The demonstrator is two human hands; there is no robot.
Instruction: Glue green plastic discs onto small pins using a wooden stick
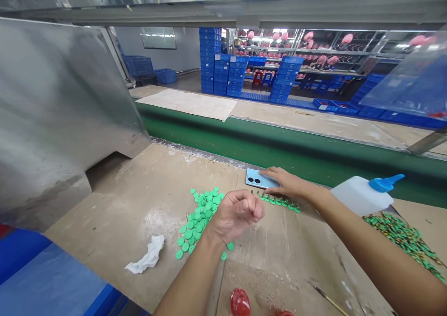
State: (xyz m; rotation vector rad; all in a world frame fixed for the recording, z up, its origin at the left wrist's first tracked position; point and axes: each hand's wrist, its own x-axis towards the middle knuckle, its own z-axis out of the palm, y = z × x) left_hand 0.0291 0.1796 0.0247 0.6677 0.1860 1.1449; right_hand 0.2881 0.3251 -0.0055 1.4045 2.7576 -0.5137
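Observation:
My right hand (284,182) rests with fingers stretched flat on a light blue phone (256,178) that lies camera-side up near the bench's far edge. My left hand (237,213) hovers in a loose fist above the bench, and I cannot see anything in it. Just left of that fist lies a heap of several small green discs (199,216). A short row of green pieces (279,200) lies below my right hand.
A white squeeze bottle with a blue nozzle (363,195) lies on its side at right, beside a pile of green-and-black parts (405,239). A crumpled white tissue (146,256) and a red object (240,302) lie near me. A green conveyor belt (279,148) runs behind; a metal panel (52,120) stands left.

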